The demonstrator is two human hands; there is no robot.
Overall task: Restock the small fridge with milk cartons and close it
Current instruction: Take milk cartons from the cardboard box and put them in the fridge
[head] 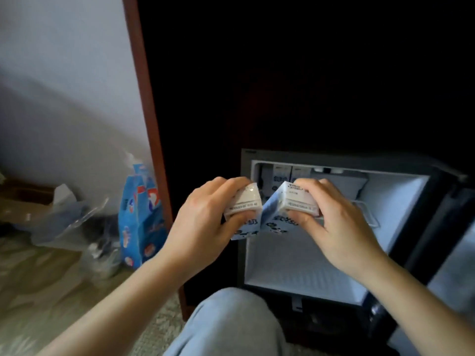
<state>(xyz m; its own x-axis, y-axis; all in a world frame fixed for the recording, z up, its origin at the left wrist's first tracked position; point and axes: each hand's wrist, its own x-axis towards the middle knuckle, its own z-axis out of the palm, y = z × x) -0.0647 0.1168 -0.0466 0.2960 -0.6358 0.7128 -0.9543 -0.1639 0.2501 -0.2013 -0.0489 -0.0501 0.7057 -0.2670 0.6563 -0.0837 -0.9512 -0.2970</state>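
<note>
The small fridge [334, 253] stands open, its pale interior lit and its door [452, 253] swung out to the right. Two white-and-blue milk cartons [285, 176] stand upright at the back left of the upper shelf. Before the opening, a left carton [244, 206] and a right carton [290, 204] are held tilted, their lower edges touching.

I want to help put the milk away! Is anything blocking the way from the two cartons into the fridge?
Nothing visible blocks them. The left hand and right hand each hold a carton right before the fridge, whose door is open. Other cartons stand at the back left; the floor inside looks bare.
</note>
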